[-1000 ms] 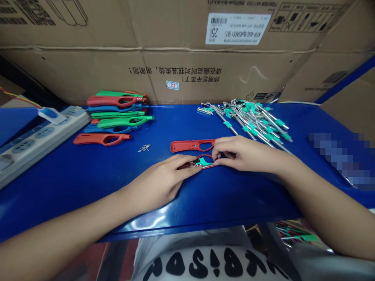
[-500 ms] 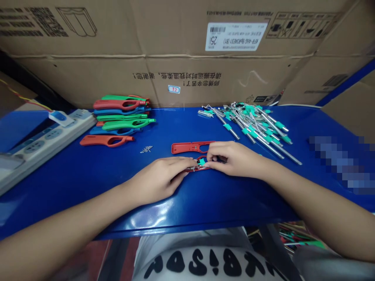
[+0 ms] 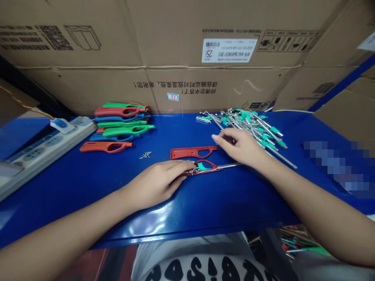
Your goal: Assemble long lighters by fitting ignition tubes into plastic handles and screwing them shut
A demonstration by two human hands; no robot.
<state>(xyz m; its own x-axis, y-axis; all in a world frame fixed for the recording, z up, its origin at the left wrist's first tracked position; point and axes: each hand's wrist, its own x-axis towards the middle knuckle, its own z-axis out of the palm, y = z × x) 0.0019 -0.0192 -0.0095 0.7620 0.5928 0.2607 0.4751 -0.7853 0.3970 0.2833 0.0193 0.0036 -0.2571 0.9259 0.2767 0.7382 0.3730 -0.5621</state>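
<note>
My left hand [image 3: 159, 177] rests on the table, thumb and fingers closed on the handle end of a red lighter half-shell [image 3: 220, 170]. In that shell lie a teal trigger [image 3: 202, 167], thin white wires and a long metal tube [image 3: 230, 166] that sticks out to the right. My left fingers hide the shell's left end. Just behind it lies the matching red half-shell [image 3: 183, 153], inner side up. My right hand [image 3: 241, 144] hovers above the tube and the matching shell's tip, fingers loosely curled and thumb stretched out; no object shows in it.
Several small screws [image 3: 145, 155] lie left of the half-shells. A stack of red, green and blue lighter casings [image 3: 123, 123] is at the back left, beside a white power strip [image 3: 43, 146]. Metal tube assemblies with teal triggers [image 3: 258, 127] are heaped back right. A cardboard wall [image 3: 117, 86] stands behind.
My right hand has let go of the shell's trigger area and moved up and right, uncovering the tube. My left hand keeps its hold. The camera view has tilted slightly.
</note>
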